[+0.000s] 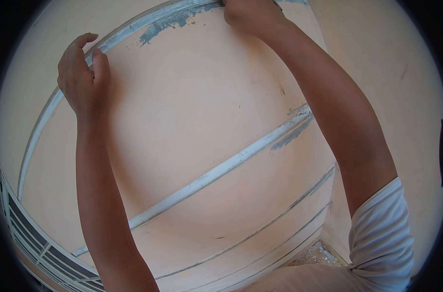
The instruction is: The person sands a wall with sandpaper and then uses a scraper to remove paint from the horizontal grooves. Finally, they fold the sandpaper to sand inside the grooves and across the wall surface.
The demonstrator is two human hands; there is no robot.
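A long, narrow whitish-blue strip (129, 30) curves along the top of the peach wall in this wide view. My left hand (83, 73) is raised over the strip at the upper left, its thumb and index finger apart with the strip passing between and behind them. At the top edge, my right hand (250, 17) is closed beside the other end of the strip. Its fingertips are partly cut off by the frame, and what they hold, if anything, is hidden. Grey patches of bare wall (175, 22) show under the strip between the hands.
A second pale strip (221, 168) runs diagonally across the wall (182, 107). Thinner grey lines (260, 228) lie below it. At the lower left is a window grille (46, 253). A wall corner and a debris-strewn floor patch (316, 255) show at the lower right.
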